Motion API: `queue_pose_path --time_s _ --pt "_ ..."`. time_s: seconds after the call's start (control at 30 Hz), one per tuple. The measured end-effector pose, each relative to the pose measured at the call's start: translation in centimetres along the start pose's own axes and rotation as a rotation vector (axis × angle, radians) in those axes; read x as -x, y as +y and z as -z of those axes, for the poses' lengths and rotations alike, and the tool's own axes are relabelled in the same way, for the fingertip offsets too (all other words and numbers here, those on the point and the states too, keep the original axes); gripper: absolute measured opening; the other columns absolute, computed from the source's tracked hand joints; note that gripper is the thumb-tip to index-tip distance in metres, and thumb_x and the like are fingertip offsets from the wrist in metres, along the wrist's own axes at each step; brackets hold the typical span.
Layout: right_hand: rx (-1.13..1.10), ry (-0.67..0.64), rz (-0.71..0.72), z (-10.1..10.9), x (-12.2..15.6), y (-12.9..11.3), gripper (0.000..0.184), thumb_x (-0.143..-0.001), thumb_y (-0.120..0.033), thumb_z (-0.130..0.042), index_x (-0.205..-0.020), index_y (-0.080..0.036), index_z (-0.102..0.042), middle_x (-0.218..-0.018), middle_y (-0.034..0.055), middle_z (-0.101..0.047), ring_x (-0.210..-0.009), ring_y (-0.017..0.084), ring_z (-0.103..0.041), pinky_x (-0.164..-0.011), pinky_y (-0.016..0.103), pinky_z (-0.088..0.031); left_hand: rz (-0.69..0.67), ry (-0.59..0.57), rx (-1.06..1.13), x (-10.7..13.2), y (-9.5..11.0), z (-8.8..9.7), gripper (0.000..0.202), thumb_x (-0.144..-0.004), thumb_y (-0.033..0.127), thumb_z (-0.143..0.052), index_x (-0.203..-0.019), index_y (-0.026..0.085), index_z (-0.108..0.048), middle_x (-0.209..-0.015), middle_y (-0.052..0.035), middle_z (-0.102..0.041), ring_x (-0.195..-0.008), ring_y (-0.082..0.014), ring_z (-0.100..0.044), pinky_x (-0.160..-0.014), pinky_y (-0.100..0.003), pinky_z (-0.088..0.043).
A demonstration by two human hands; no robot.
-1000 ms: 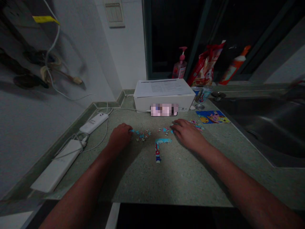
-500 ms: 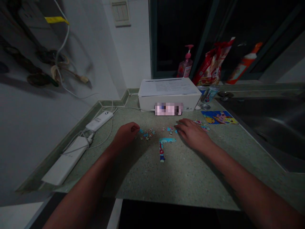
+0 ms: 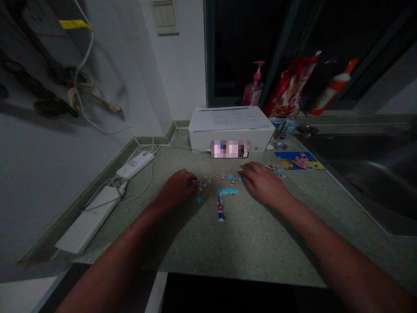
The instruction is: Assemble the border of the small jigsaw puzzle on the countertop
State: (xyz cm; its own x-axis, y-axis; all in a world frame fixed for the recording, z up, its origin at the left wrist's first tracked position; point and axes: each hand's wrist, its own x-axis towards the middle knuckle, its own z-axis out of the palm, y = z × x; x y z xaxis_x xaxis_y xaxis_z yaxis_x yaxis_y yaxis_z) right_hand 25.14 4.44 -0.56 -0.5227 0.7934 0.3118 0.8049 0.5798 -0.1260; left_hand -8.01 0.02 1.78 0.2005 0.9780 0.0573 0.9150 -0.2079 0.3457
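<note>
My left hand (image 3: pixel 180 187) rests low over the counter with its fingers bent and the thumb a little apart, touching the left edge of a small heap of jigsaw pieces (image 3: pixel 204 181). A single blue jigsaw piece (image 3: pixel 199 200) lies by itself just below that heap. My right hand (image 3: pixel 263 181) lies with its fingers apart, fingertips beside a blue piece (image 3: pixel 241 179) and a few loose pieces (image 3: pixel 232 177). Between the hands, joined jigsaw pieces (image 3: pixel 220 204) form a corner, with a blue top strip and a red and dark-blue left side.
More pieces (image 3: pixel 279 174) lie behind my right hand, near a colourful picture card (image 3: pixel 299 161). A phone (image 3: pixel 230 150) leans against a white box (image 3: pixel 231 137). A power bank (image 3: pixel 135 165), power strip (image 3: pixel 91 219) and cables lie left. The sink (image 3: pixel 365 174) is at right.
My left hand has shifted right into the heap, its fingers less curled. A blue piece now lies apart below the heap. My right hand and the joined corner have stayed put.
</note>
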Motion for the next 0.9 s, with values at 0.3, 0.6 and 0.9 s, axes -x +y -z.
queue_pose_path --time_s 0.3,0.6,0.9 --pt "0.026 -0.019 -0.006 0.7 -0.1 -0.6 0.030 -0.105 -0.019 -0.057 -0.126 -0.018 -0.078 -0.140 0.0176 -0.070 -0.133 0.034 -0.063 -0.114 0.053 -0.051 -0.039 -0.020 -0.036 -0.8 -0.9 -0.9 0.017 -0.094 0.025 -0.063 -0.096 0.027 -0.079 -0.104 -0.0119 -0.078 -0.096 -0.0287 -0.071 -0.088 -0.043 -0.057" --pt "-0.125 0.106 0.016 1.6 -0.3 -1.6 0.032 -0.107 -0.019 -0.053 -0.129 -0.021 -0.076 -0.136 0.0142 -0.073 -0.127 0.031 -0.067 -0.113 0.051 -0.053 0.062 0.020 0.113 -0.5 -0.2 -0.9 0.007 -0.090 0.025 -0.066 -0.089 0.025 -0.073 -0.094 -0.0080 -0.080 -0.085 -0.0255 -0.073 -0.078 -0.038 -0.057" --pt "-0.358 0.125 0.128 1.5 0.3 -7.1 0.029 -0.104 -0.032 -0.068 -0.132 -0.024 -0.071 -0.127 0.0127 -0.073 -0.117 0.028 -0.071 -0.098 0.043 -0.060 0.067 -0.012 0.695 -0.1 2.5 -2.6 0.012 -0.092 0.029 -0.068 -0.100 0.024 -0.076 -0.104 -0.0094 -0.084 -0.096 -0.0254 -0.078 -0.090 -0.042 -0.063"
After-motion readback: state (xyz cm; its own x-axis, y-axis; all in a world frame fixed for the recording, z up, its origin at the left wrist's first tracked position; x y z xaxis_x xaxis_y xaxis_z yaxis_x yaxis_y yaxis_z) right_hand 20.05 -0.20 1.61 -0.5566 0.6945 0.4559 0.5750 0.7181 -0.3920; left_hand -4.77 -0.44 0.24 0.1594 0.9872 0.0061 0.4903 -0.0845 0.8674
